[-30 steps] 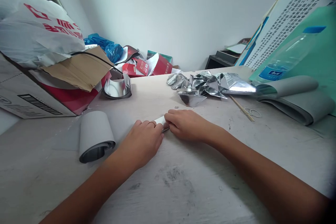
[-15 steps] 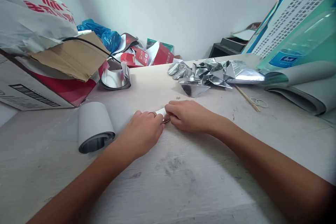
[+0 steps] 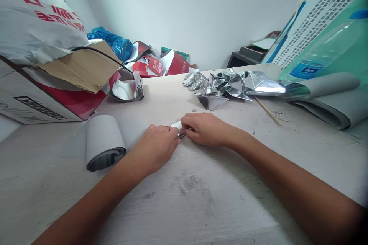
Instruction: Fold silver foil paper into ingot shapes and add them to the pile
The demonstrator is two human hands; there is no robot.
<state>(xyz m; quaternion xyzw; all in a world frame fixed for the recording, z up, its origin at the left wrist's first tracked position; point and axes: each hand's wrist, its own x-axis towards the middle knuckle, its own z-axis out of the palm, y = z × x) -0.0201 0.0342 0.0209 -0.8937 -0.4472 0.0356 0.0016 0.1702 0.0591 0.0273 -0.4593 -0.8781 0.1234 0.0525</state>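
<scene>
Between my two hands, at the middle of the pale tabletop (image 3: 184,206), lies a small shiny silver piece (image 3: 178,125), mostly covered by fingers. My left hand (image 3: 158,145) has its fingers closed on the left end of it. The fingers of my right hand (image 3: 202,128) are pinched on its right end. Beyond my right hand is a pile of folded silver foil pieces (image 3: 230,82). A roll of grey-backed sheet (image 3: 105,138) stands to the left of my left hand.
A carton (image 3: 43,103) with a white bag (image 3: 43,23) is at left, near a curled silver strip (image 3: 126,89). At right are a wooden stick (image 3: 268,111), a thin ring (image 3: 281,116), folded grey sheets (image 3: 342,103) and a plastic bottle (image 3: 322,55).
The view has shifted slightly, so things appear a little lower. Both hands stay closed on the silver piece, with hardly any movement of the fingers.
</scene>
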